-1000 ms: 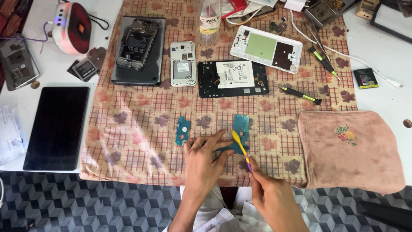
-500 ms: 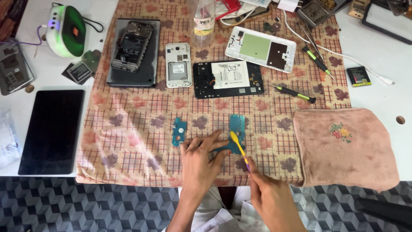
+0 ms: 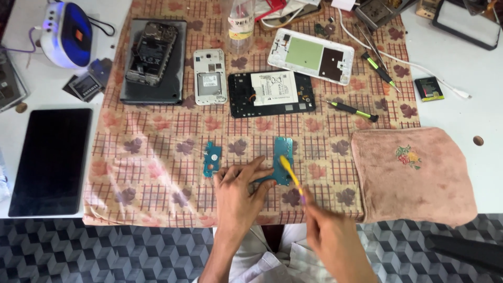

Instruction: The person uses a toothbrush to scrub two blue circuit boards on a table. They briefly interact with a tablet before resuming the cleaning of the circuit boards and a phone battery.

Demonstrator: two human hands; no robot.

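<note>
Pinning circuit board (image 3: pixel 283 160), left hand (image 3: pixel 238 196); right hand (image 3: pixel 330 236) holds toothbrush (image 3: pixel 290 170) (yellow).

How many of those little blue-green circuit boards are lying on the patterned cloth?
2. One small blue-green circuit board lies free beside the left hand; a longer blue-green circuit board is pinned under its fingers. More may be hidden.

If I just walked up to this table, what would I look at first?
Probably the two hands at the front edge: the left hand presses a teal circuit board onto the flowery cloth, and the right hand brushes it with a yellow toothbrush. Behind them lies an opened black phone with its insides showing.
</note>
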